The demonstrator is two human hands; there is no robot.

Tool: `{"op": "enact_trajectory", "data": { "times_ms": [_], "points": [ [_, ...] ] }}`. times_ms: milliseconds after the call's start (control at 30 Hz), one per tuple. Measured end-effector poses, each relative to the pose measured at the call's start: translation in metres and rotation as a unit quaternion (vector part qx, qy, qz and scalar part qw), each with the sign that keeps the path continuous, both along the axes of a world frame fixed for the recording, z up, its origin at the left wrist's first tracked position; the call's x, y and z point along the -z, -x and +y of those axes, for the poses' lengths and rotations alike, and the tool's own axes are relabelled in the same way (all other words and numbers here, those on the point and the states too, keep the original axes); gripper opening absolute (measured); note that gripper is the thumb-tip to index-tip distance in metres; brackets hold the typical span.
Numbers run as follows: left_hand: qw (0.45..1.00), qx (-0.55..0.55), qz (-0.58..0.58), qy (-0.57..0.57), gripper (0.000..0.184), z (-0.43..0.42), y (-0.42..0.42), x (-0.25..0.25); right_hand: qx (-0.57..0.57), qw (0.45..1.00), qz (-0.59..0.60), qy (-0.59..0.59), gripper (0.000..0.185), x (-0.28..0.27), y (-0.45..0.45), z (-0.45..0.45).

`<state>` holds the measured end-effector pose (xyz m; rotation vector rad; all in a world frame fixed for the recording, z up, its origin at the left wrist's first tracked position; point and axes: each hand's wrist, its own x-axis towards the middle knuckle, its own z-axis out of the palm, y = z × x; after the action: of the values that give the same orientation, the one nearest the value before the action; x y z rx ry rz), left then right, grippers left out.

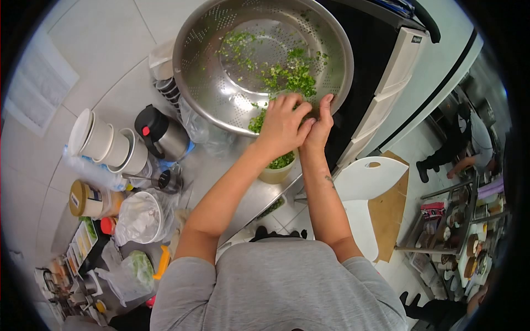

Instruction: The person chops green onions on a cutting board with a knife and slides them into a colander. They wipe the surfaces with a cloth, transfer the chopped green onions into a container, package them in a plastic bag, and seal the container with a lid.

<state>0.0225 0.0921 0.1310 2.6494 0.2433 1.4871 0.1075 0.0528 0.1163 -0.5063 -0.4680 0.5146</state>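
Note:
My left hand (pixel 282 124) and my right hand (pixel 319 128) meet over the near rim of a large steel colander (pixel 193 71). The left fingers are bent toward the right hand, and what lies under them is hidden. One finger of my right hand stretches upward beside the rim, while its others are partly covered. Chopped green onion (pixel 290 73) lies scattered inside the colander, with some just beside my left hand. Beneath my wrists stands a pale tub (pixel 275 176) containing more chopped greens, its far side hidden.
On the steel counter at left are a thermal jug (pixel 168 135), stacked white containers (pixel 99 138) and a bag-lined bucket (pixel 141 215). A white chair (pixel 370 179) stands at right. Two other people are partly visible, one beside a loaded rack (pixel 469 220).

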Motion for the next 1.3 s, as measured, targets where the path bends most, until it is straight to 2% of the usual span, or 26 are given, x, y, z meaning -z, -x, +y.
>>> {"op": "enact_trajectory", "data": {
  "times_ms": [100, 200, 300, 333, 433, 567, 700, 800, 900, 1000, 1100, 1200, 1300],
  "points": [
    [0.996, -0.021, 0.079, 0.04, 0.018, 0.0, 0.004, 0.008, -0.009, 1.0, 0.01, -0.023, 0.047, -0.005, 0.004, -0.002],
    [0.994, -0.031, 0.096, 0.032, 0.016, 0.001, 0.023, 0.012, -0.013, 0.998, 0.047, -0.042, 0.048, -0.008, 0.007, 0.0],
    [0.993, 0.003, 0.048, 0.107, 0.014, 0.014, 0.035, 0.0, -0.002, 0.998, 0.035, -0.046, 0.05, -0.008, 0.007, 0.0],
    [0.993, -0.019, 0.001, 0.115, 0.012, 0.021, 0.035, -0.001, 0.001, 0.998, 0.039, -0.043, 0.05, -0.008, 0.008, -0.001],
    [0.985, -0.11, -0.041, 0.124, 0.013, 0.038, 0.024, 0.015, 0.0, 0.998, 0.048, -0.041, 0.05, -0.011, 0.01, -0.002],
    [0.987, -0.054, 0.016, 0.147, 0.01, 0.011, 0.023, 0.023, -0.006, 0.998, 0.041, -0.047, 0.05, -0.005, 0.006, 0.002],
    [0.988, -0.006, -0.033, 0.151, 0.009, -0.011, 0.037, 0.023, 0.004, 0.999, 0.041, -0.034, 0.051, -0.007, 0.006, 0.001],
    [0.965, -0.026, 0.01, 0.261, 0.012, -0.018, 0.048, 0.022, 0.012, 0.999, 0.037, -0.033, 0.05, -0.006, 0.006, 0.002],
    [0.982, -0.004, 0.131, 0.132, 0.013, -0.012, 0.054, 0.028, 0.018, 0.999, 0.036, -0.032, 0.05, -0.007, 0.007, 0.003],
    [0.976, -0.009, 0.025, 0.214, 0.013, -0.026, 0.053, 0.012, -0.001, 0.998, 0.044, -0.034, 0.05, -0.003, 0.004, 0.005],
    [0.989, 0.011, 0.14, 0.056, 0.014, -0.019, 0.051, 0.02, -0.013, 0.998, 0.04, -0.04, 0.05, -0.004, 0.003, 0.003],
    [0.991, -0.036, 0.002, 0.132, 0.014, -0.027, 0.053, -0.007, -0.025, 0.998, 0.036, -0.045, 0.05, -0.003, 0.003, 0.004],
    [0.988, -0.012, 0.095, 0.123, 0.012, -0.024, 0.049, 0.0, -0.014, 0.999, 0.036, -0.033, 0.051, -0.005, 0.003, 0.003]
  ]
}}
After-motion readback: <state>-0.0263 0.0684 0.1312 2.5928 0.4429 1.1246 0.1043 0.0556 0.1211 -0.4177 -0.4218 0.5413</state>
